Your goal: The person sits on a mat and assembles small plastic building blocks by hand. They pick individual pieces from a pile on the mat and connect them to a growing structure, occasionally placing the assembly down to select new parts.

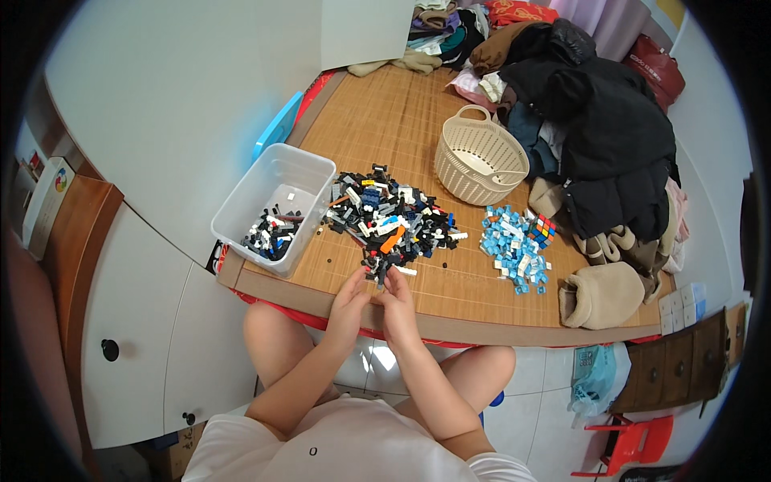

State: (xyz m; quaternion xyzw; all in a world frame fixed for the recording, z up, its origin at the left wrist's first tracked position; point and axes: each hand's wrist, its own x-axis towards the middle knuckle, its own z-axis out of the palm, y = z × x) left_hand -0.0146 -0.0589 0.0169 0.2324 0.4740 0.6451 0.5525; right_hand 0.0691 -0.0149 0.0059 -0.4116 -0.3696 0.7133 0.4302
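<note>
Bricks [377, 268] between half-curled fingers [398, 287]

Forearms [305, 384] converge, left hand [348, 305] and right hand [398, 307] close together, fingers [393, 279] pointing forward.

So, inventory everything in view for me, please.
Brick pile: one, mostly black, grey, white; mid-mat
Bin: one, clear, left; bricks inside
Lid: one, blue, behind bin
Basket: one, beige, behind pile's right
Small pieces: many, light blue and white, right of pile
Puzzle cube: one, multicoloured, beside small pieces
Clothes: many, mostly black, right and top
Mat: one, tan, under piles
Carry bag: one, dark red, top right
Cabinet: one, white, left
Drawer unit: one, brown, lower right
Plastic bag: one, light blue, lower right
Chair: one, red, bottom right
Left grip: one, bare, brick pile's near edge
Right grip: one, bare, beside it; contents unclear
Forearms: two, bare, below
</note>
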